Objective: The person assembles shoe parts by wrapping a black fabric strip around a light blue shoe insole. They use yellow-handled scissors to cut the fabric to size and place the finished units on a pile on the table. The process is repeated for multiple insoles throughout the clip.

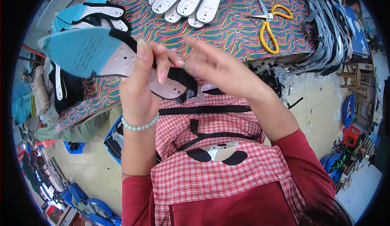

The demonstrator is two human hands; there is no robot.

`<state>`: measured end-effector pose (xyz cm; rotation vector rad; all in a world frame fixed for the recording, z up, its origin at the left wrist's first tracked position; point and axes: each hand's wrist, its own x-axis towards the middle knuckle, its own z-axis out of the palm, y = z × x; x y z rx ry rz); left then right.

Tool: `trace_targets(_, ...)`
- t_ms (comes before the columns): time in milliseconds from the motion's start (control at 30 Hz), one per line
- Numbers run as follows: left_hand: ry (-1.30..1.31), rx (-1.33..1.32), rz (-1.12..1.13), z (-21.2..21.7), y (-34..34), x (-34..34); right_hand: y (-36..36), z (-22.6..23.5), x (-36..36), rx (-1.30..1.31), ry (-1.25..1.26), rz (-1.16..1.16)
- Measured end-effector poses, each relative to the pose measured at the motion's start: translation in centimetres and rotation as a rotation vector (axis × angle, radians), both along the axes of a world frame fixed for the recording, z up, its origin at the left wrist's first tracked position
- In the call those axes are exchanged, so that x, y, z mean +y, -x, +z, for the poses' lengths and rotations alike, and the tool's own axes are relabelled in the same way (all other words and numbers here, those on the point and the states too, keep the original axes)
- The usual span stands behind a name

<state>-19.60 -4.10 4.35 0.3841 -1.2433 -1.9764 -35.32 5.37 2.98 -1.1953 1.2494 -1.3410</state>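
Observation:
My left hand (pixel 140 75) is closed around the middle of an insole (pixel 79 52), its thumb on the upper face. The insole has a light-blue front part and a pale, dotted heel part. Black strip material runs along its far edge and round the heel, where a loose end hangs. Just right of the heel, my right hand (pixel 221 65) is raised with its fingers stretched out and partly smeared by motion. Nothing shows in it. Yellow-handled scissors (pixel 269 23) lie spread on the table, beyond my right hand.
Several pale insoles (pixel 195 0) lie fanned at the table's far side. More blue-and-white insoles (pixel 89 15) are heaped at the left. A patterned cloth covers the table (pixel 239 35). Grey and black strips (pixel 331 27) hang over its right edge. A blue bin (pixel 113 142) stands below on the left.

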Motion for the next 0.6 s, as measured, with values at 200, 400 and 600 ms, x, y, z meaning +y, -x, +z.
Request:
trace_targets(200,-0.204,0.330,0.047,0.8,0.3,0.3,0.0,2.4,0.5,0.682,0.400,-0.186)
trace_targets(400,-0.375,0.592,-0.082,1.1,0.6,-0.2,-3.2,-0.1,2.3,0.438,0.206,-0.159)
trace_targets(600,-0.175,-0.438,-0.063,-0.7,-2.5,2.4,0.4,1.0,1.0,0.516,0.214,-0.178)
